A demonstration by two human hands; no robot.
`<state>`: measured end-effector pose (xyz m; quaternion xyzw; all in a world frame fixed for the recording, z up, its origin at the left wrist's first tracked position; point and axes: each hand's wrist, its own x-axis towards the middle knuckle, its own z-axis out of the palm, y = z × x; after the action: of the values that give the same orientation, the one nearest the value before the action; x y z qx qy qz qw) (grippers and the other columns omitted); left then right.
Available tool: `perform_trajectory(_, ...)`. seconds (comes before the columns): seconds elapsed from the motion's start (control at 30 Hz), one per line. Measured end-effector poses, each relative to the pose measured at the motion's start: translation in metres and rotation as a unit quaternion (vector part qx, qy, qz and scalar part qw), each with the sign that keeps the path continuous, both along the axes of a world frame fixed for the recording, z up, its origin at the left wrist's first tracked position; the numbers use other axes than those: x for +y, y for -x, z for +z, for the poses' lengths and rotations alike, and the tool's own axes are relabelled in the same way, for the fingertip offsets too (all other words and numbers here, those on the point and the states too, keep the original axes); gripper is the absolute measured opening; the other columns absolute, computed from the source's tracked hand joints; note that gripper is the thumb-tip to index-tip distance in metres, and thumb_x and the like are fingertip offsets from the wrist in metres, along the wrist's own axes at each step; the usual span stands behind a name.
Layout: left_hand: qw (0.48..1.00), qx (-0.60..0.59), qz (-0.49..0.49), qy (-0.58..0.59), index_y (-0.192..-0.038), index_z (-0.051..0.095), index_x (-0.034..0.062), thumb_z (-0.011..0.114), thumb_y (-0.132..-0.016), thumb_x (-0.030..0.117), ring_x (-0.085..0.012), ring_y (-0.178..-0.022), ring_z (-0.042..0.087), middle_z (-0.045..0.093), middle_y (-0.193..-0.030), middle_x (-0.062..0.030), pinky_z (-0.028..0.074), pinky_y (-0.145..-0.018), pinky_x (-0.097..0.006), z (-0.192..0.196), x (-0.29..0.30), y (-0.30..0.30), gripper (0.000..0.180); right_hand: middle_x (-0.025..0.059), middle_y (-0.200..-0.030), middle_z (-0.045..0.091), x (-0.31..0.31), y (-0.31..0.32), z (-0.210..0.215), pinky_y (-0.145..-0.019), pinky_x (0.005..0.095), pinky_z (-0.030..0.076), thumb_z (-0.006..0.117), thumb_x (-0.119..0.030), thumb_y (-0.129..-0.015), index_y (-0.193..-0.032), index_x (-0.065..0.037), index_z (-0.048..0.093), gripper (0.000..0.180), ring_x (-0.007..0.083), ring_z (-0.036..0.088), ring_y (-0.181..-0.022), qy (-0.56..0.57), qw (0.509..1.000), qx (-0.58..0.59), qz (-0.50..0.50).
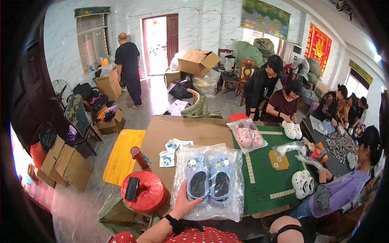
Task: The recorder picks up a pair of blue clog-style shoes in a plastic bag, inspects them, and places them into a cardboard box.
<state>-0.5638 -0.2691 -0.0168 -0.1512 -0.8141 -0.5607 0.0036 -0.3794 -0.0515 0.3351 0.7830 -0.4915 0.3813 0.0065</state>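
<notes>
From where I stand, the pair of blue clogs [197, 180] lies side by side at the lower centre of the frame, inside a clear plastic bag [236, 186], toes toward the top of the frame and small charms on their uppers. The left hand [187, 199] rests at the bag's lower left, its thumb and forefinger spread wide apart beside the left clog's heel; the other fingers are hard to make out, and I cannot tell whether they pinch the plastic. The right hand is out of sight, so I cannot tell how its fingers are.

Left of the bag sits a round red roll [156, 196] with a black rectangular object [132, 189] on top. Small packets [166, 158] lie just beside the bag's upper left. On the green mat [259, 205] at the right, pink clogs [244, 137] lie bagged near the mat's upper left, and white clogs [300, 184] stand near its right edge, close to a seated person in purple [344, 188]. More people work along the right of the frame; one person in dark clothes [129, 69] stands at the upper left.
</notes>
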Motion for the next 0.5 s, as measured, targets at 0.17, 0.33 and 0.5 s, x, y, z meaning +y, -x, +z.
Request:
perform_trajectory(0.17,1.0,-0.013,0.002,-0.003,-0.146,0.026,-0.0066,0.087,-0.064,0.039,-0.0345,-0.139,0.036,0.035,-0.148,-0.0257,0.03,-0.114,-0.038,-0.006,0.004,0.003,0.112,0.0065,-0.072,0.055,-0.003,0.027,-0.013,-0.05,0.0331,0.042,0.058,-0.046,-0.091,-0.081,-0.01,0.059,0.037,0.0214,0.06,-0.07,-0.028,0.994,-0.103,-0.004)
perform_trajectory(0.33,1.0,-0.006,0.017,-0.002,-0.147,0.024,-0.0065,0.087,-0.063,0.035,-0.0335,-0.139,0.035,0.034,-0.149,-0.0253,0.029,-0.115,-0.038,-0.013,-0.007,0.005,0.113,0.0042,-0.074,0.064,0.028,0.072,-0.09,-0.062,0.032,0.05,0.08,-0.023,-0.075,-0.106,-0.011,0.072,0.034,0.0213,0.063,-0.069,-0.096,0.83,-0.252,-0.488)
perform_trajectory(0.5,1.0,-0.005,0.004,0.004,-0.147,0.024,-0.0061,0.087,-0.063,0.035,-0.0348,-0.139,0.035,0.034,-0.149,-0.0251,0.028,-0.114,-0.039,-0.004,0.006,0.006,0.113,0.0061,-0.082,0.062,0.036,0.105,-0.214,-0.065,0.0317,0.048,0.076,-0.029,-0.081,-0.113,-0.006,0.065,0.04,0.02,0.06,-0.072,-0.017,0.581,-0.226,-0.782)
